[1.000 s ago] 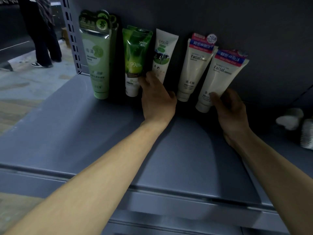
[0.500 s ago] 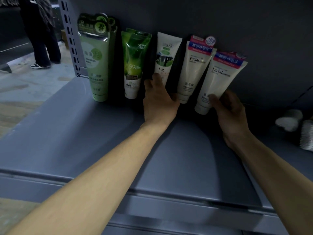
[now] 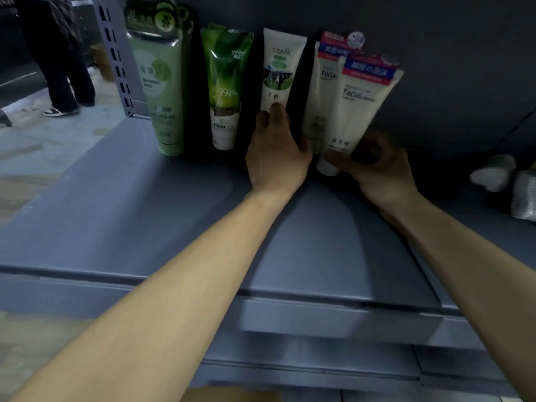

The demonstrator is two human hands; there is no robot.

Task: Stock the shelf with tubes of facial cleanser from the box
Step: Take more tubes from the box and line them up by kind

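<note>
1. Left hand (image 3: pixel 275 158): its fingers (image 3: pixel 277 111) are curled round the lower end of the white tube with the green picture label (image 3: pixel 280 71), thumb side hidden. Tube stands cap down, leaning back against the dark rear panel (image 3: pixel 435 53).
2. Right hand (image 3: pixel 377 166): fingers bent and pinching the bottom of the front white Facial tube (image 3: pixel 362 105), just above its white cap, thumb across the front. This tube tilts to the right at the top; its red and blue header band is uppermost.
3. Just behind and left of it stands the second Facial tube (image 3: pixel 320 91), the same kind, partly covered by the front one. The two overlap; whether they touch I cannot tell.
4. Further left, apart from the hands: a bright green tube marked 99 (image 3: pixel 224 82) with a white cap end down, then a pale green tube (image 3: pixel 161 82), the tallest, nearest the perforated grey upright (image 3: pixel 116 53). Both lean on the rear panel.
5. All five tubes sit in one row at the back of the grey shelf (image 3: pixel 116 213); its front half is bare metal, both forearms reaching across it.
6. Far right on the shelf: a crumpled white item (image 3: pixel 490 172) and a white ribbed stack (image 3: pixel 525 195), blurred.
7. Bottom edge: a brown cardboard corner (image 3: pixel 232 396).
8. Upper left: a person in dark trousers (image 3: pixel 63 68) standing on the floor.
</note>
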